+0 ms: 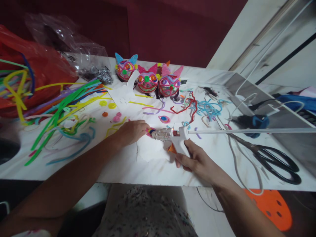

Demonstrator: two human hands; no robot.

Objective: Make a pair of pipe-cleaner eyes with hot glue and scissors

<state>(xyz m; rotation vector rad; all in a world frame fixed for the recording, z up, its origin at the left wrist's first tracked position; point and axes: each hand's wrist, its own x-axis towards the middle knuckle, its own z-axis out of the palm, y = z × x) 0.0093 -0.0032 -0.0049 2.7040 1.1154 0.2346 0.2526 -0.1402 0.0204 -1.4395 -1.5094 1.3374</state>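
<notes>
My right hand (pixel 194 159) is wrapped round the handle of a white hot glue gun (pixel 182 141), with fingers by its orange trigger (pixel 172 149). A long glue stick (pixel 247 131) sticks out of its back to the right. Closed at the fingertips, my left hand (pixel 132 132) pinches a small colourful coiled pipe-cleaner piece (pixel 149 131), partly hidden by the fingers and nozzle. The nozzle points left, right at that piece. Below both lies a white sheet (pixel 149 149). A similar pink and blue eye-shaped coil (pixel 164 119) rests just beyond the gun.
Three decorated cat-like heads (pixel 147 80) stand at the back. Pipe cleaners (pixel 71 102) and a red bag (pixel 49 65) are on the left. Large black-handled scissors (pixel 276 161), a cable (pixel 237 164) and blue pipe-cleaner scraps (pixel 209 108) lie right. Yellow coils (pixel 112 105) sit left of centre.
</notes>
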